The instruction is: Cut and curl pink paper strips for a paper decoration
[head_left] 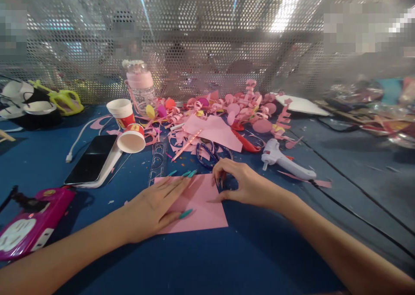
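A pink sheet of paper lies on the blue table in front of me. My left hand rests flat over its left part, fingers stretched out, with teal nails showing. At the sheet's right edge is my right hand. Its fingers curl down near the upper right corner, while the thumb points inward at the edge, with a gap between them. Just beyond that hand lie scissors with dark blue handles, partly hidden. A clear ruler and a pink pencil lie past the sheet's far edge.
Pink paper scraps heap at the back. A white glue gun with its cord lies right. Left are a black phone, paper cups, a clear bottle and a magenta device. A perforated metal panel stands behind.
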The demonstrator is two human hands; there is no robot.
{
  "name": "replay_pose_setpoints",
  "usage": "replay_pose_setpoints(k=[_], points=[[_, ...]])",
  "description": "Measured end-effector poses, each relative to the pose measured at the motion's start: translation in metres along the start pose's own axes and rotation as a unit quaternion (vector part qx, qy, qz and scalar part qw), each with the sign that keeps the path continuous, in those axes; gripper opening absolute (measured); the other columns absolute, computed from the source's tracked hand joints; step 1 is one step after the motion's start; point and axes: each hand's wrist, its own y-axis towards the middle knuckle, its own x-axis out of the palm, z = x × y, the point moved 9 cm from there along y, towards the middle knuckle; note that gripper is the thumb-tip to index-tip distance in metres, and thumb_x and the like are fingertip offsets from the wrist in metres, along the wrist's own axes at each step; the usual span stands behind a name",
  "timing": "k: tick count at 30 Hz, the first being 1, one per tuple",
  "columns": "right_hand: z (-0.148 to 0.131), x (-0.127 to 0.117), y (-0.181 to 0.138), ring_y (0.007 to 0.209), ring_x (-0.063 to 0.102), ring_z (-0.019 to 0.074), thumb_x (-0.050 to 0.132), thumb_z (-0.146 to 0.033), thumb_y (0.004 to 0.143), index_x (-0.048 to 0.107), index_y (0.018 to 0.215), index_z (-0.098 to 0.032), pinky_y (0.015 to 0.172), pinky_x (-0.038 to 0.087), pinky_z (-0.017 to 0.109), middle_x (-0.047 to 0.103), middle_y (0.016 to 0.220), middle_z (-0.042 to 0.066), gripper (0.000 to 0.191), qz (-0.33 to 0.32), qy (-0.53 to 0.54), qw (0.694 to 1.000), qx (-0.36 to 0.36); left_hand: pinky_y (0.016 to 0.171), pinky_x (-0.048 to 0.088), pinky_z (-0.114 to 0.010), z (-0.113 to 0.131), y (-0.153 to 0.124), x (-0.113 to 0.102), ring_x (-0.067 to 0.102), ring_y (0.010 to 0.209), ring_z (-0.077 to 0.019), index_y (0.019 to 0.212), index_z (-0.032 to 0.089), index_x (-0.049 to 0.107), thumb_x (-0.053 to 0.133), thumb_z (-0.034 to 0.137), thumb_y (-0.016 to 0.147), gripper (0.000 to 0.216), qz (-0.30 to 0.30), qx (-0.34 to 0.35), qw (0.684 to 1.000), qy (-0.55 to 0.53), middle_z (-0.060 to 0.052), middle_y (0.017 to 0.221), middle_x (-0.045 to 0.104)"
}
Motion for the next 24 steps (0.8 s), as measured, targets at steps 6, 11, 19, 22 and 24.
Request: replay_pose_setpoints(k=[6,11,19,22,24], points=[[0.0006,0.0017,0.0011,0.069,0.049,0.0132,0.07,-0.038,0.067,0.048,0.073,-0.018,0.063,0.041,0.026,0.054,0.075,0.001,0.03,-0.018,-0.01,1.0,0.016,0.103,0.035,-0.04,-0.0034,-0.0009,0.0036,0.032,0.129,-0.0222,0.14,0.025,-0.011,0.037,0.038,0.09,0.07,-0.006,-0.011,1.0,0.006,-0.004,0.144,0.027],[-0.0005,0.0028,0.0003,0.073,0.051,0.0135,0.069,-0.035,0.068,0.048,0.082,-0.018,0.067,0.043,0.026,0.055,0.084,0.003,0.031,-0.012,0.026,1.0,0.003,0.103,0.036,-0.04,-0.0029,-0.0006,0.002,0.033,0.128,-0.0219,0.14,0.027,-0.009,0.037,0.037,0.09,0.069,0.002,-0.012,1.0,-0.002,-0.004,0.144,0.028],[-0.0029,0.001,0.0004,0.073,0.051,0.014,0.066,-0.032,0.072,0.049,0.078,-0.018,0.068,0.042,0.027,0.056,0.079,0.002,0.023,-0.021,0.016,1.0,-0.007,0.102,0.037,-0.039,-0.0004,0.0011,-0.0009,0.034,0.128,-0.0216,0.14,0.027,-0.008,0.038,0.038,0.089,0.069,0.004,-0.014,1.0,-0.002,-0.004,0.143,0.029],[-0.0015,0.0026,0.0001,0.072,0.051,0.0142,0.066,-0.032,0.072,0.049,0.078,-0.018,0.068,0.041,0.027,0.055,0.078,0.002,0.023,-0.025,0.011,1.0,-0.002,0.103,0.037,-0.039,-0.0007,0.0017,-0.0015,0.035,0.127,-0.0217,0.141,0.027,-0.005,0.038,0.038,0.089,0.068,0.007,-0.016,1.0,-0.005,-0.004,0.143,0.03],[-0.0014,0.0029,0.0,0.074,0.051,0.0143,0.067,-0.032,0.072,0.049,0.08,-0.018,0.068,0.041,0.027,0.055,0.08,0.002,0.024,-0.018,0.02,1.0,-0.005,0.103,0.036,-0.039,-0.001,0.0017,-0.0009,0.035,0.127,-0.0217,0.141,0.026,-0.004,0.037,0.039,0.089,0.067,0.003,-0.017,1.0,-0.005,-0.004,0.143,0.03]])
